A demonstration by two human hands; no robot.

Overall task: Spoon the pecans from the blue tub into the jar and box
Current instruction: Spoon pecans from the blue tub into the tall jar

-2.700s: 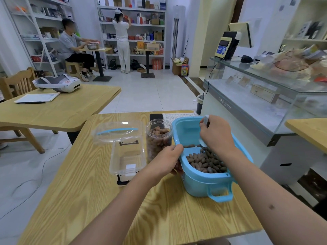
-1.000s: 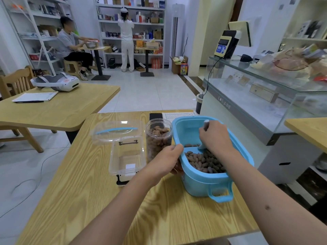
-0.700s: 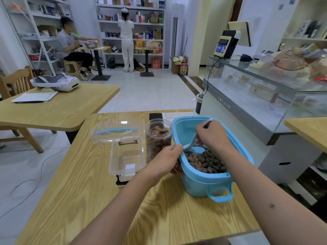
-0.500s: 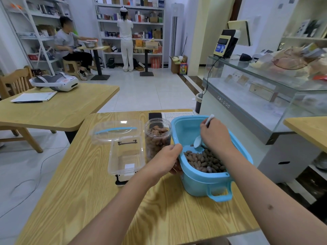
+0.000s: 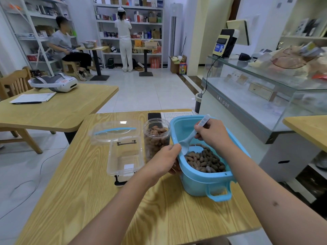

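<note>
Pecans (image 5: 205, 160) sit lower right of centre: your right hand (image 5: 213, 134) pinches the spoon (image 5: 190, 138), so scoop deep while your left hand (image 5: 163, 160) grips the blue tub (image 5: 198, 183).

Wooden table (image 5: 70, 200) bearing a black phone (image 5: 154, 115) and printed sheet (image 5: 178, 114) at its far edge. Second table (image 5: 58, 110) with white headset (image 5: 53, 83), paper (image 5: 33, 97) and pen (image 5: 26, 102). Glass display counter (image 5: 261, 96); stocked shelves (image 5: 141, 23); two people behind.

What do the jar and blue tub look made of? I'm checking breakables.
Jar: clear plastic by the look, pecans visible through its glossy wall; glass not excluded. Blue tub: opaque plastic, smooth satin finish, with a moulded handle.
</note>
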